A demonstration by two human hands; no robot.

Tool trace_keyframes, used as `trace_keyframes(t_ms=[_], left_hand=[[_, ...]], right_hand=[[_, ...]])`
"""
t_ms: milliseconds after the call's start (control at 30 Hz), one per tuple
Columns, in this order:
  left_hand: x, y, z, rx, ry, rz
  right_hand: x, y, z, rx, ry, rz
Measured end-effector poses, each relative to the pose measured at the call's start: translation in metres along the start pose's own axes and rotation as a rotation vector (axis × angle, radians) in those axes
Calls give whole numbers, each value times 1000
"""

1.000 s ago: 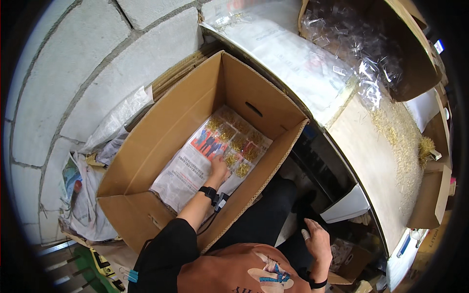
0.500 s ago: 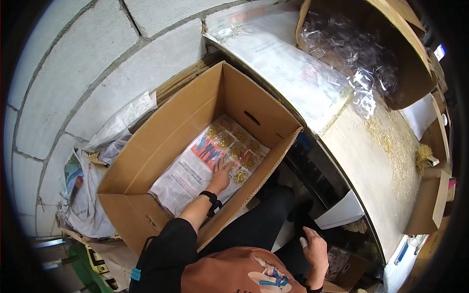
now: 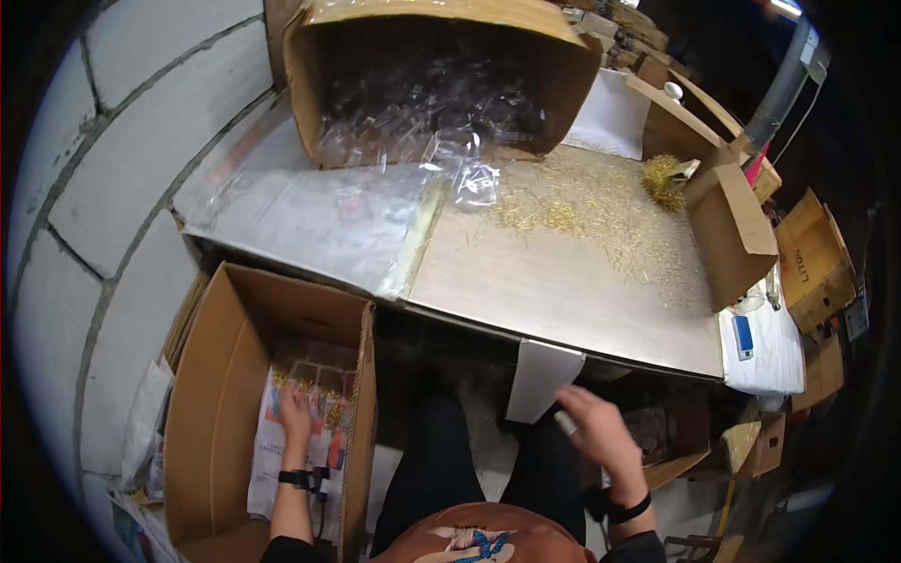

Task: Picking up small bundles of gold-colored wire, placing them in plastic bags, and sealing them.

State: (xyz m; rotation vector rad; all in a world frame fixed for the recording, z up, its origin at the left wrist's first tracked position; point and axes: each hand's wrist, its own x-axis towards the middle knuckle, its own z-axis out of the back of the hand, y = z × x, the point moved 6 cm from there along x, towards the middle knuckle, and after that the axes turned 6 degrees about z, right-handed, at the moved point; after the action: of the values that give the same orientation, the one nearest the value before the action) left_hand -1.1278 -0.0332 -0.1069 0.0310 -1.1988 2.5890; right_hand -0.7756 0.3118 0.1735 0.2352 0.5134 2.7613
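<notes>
My left hand (image 3: 294, 408) is down inside a tall cardboard box (image 3: 208, 413) at my left, just over its contents. Its fingers point away from me, slightly apart, and no held thing shows. Newspaper (image 3: 266, 469) with a colour picture lines the bottom of the box. On the paper lie several small clear packs of gold-coloured metal pieces (image 3: 334, 413), partly behind the hand and the box wall. My right hand (image 3: 603, 433) hovers before the worktable's front edge, fingers stretched out and nothing in them. A pale wrap (image 3: 565, 422) covers one finger.
Thin gold-coloured pieces (image 3: 601, 220) are scattered across the worktable (image 3: 535, 296), with a denser gold clump (image 3: 663, 183) at right. A tipped carton (image 3: 305, 89) spills clear plastic cases (image 3: 450, 113) at the back. A block wall (image 3: 141, 159) bounds the left; a white panel (image 3: 542, 380) hangs under the table edge.
The view has swung right and up toward the worktable, so the box now sits lower left. My left hand remains inside the box; my right hand has risen toward the table edge.
</notes>
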Motion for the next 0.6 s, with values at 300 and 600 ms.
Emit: trace_keyframes(t_ms=[300,600], left_hand=[[88,-327,45,-184,238,-238],[47,-384,-108,420,794,-559]], right_hand=[[172,-145,63,-164,21,-139],[253,-129,-2,-371,334,10]])
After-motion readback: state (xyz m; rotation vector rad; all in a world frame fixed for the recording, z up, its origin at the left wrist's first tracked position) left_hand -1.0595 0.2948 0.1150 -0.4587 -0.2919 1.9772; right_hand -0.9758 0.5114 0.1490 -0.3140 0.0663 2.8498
